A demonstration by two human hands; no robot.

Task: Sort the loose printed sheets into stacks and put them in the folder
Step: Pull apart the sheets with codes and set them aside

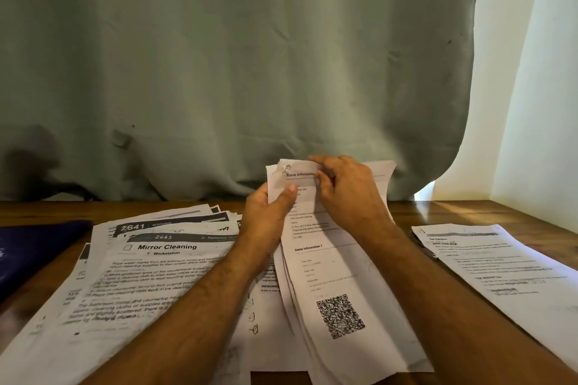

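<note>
Both hands, left hand [269,212] and right hand [347,194], pinch the creased, stapled sheets [331,262] raised at centre; loose wrinkled papers [150,272] lie at 9 o'clock on the wooden tabletop [403,212].

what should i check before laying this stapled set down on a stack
1. Both hands on the set: left hand and right hand grip the stapled set: ok.
2. Top corner flat: curled and creased at the staple: not ok.
3. Matching stack chosen: right stack has small blurred print: cannot tell.
4. Left pile sorted: sheets fanned and overlapping: not ok.
5. Folder ready: dark blue item at the left edge, closed or open: cannot tell.
</note>
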